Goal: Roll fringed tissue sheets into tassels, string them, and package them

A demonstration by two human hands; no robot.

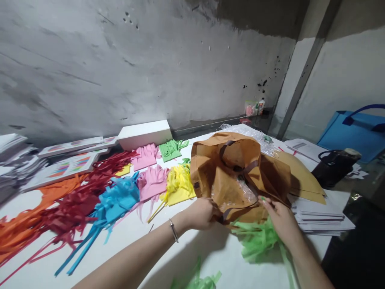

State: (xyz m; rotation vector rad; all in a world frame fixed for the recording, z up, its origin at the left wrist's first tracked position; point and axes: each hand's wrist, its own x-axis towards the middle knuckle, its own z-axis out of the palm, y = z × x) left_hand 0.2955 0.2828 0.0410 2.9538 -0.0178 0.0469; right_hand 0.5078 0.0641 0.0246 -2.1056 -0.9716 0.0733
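A brown fabric bag (240, 148) with dark straps lies with its mouth towards me, and clear plastic (247, 192) shows inside. My left hand (205, 212) is closed round the bag's near left edge beside a strap. My right hand (277, 216) pinches the near right rim, thumb and fingers together. Green fringed paper strips (258, 241) hang or lie just below the bag beside my right hand; whether that hand also holds them I cannot tell. More green strips (198, 281) lie at the table's near edge.
To the left lie fringed bundles in yellow (182, 190), pink (152, 182), blue (117, 200), dark red (72, 212) and orange (24, 230). Behind them stands a white box (146, 134). Right of the bag are stacked papers (320, 220), a black bottle (335, 166) and a blue bag (353, 132).
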